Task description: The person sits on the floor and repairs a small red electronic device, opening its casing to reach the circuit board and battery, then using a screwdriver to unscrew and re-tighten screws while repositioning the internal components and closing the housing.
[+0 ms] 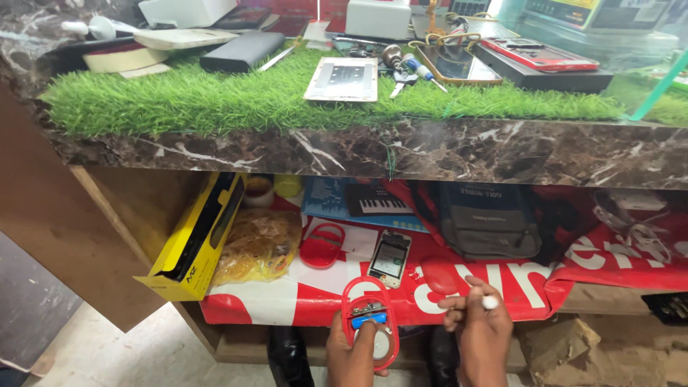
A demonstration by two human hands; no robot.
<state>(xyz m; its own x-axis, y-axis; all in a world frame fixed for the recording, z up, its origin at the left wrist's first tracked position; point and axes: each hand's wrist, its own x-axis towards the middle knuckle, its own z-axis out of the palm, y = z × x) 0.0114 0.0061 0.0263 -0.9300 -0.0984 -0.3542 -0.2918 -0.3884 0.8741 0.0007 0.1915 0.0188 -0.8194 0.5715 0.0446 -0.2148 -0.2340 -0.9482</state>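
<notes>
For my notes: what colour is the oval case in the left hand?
Red oval case, held by the left hand; head view.

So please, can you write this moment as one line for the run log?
left hand: holds red oval case, open | right hand: pinches small white piece | place: lower shelf, red sheet

A phone repair shop: phones (540, 54), screwdrivers (424, 72) and a bare screen panel (344, 79) crowd the counter (430, 150).

marble counter (444, 154) under green turf (236, 97)
</notes>
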